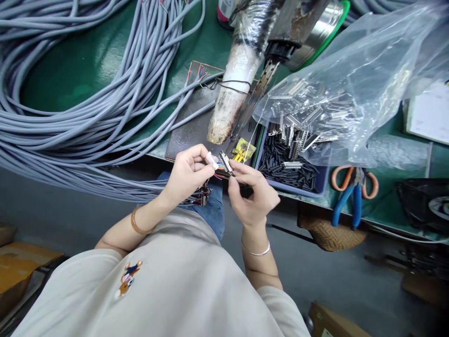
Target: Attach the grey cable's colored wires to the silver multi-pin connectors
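Observation:
Held out over my lap, my left hand (189, 173) is closed in a pinch on thin coloured wires (220, 165). A white wrapping (212, 159) shows at its fingertips; whether it is finger tape or a separate piece I cannot tell. My right hand (254, 189) grips a metal multi-pin connector (226, 163) between thumb and fingers, close against the wire ends. Below the hands, finished-looking connectors (203, 195) on grey cables rest by my leg. A thin pale strand (253, 133) runs down near my right fingers.
Grey cables (105, 100) lie in a big bundle at left. A plastic-wrapped tube (233, 84) and a metal tool (261, 86) slant above a dark board (185, 112). Rightward stand a blue bin (321, 187) of black sleeves, a bag (372, 79) of connectors, and pliers (354, 196).

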`<state>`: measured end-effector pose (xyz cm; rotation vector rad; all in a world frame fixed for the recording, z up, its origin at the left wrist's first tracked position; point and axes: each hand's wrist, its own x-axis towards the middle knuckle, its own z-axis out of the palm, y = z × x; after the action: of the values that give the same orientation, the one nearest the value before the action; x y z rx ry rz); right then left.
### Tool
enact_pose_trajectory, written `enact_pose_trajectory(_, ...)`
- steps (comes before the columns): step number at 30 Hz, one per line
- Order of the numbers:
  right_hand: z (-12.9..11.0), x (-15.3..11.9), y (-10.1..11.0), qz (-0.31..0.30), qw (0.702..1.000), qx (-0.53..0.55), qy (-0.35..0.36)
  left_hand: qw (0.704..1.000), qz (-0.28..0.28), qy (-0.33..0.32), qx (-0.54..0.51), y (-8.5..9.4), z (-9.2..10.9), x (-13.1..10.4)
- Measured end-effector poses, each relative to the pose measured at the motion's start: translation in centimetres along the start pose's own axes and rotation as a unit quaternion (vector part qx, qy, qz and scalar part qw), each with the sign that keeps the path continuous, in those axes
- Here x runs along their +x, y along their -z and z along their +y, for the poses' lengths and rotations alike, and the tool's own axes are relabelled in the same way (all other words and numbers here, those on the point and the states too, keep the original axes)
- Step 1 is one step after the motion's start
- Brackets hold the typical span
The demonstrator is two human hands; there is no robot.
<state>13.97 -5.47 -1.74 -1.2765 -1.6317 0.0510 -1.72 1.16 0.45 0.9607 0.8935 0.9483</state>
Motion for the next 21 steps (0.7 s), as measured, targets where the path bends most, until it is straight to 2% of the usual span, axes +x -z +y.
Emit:
enact_pose_trajectory(4, -0.5, 0.4, -0.7, -0.015, 0.999, -0.042, -0.022, 0.998, 0.042, -0.048, 0.018, -0.7, -0.4, 0.3)
enact_pose_trajectory(12, -0.5, 1.2, -0.7, -0.002, 1.0, -0.021, -0.008, 0.992, 0.063, -0.101, 0.049, -1.1, 0.3, 0.3)
enact_pose_trajectory(21, -0.3, 0.7, -0.2, -0.029, 0.999, -0.03, 0.018, 0.997, 0.046, -0.053, 0.04, -0.6, -0.3, 0.3)
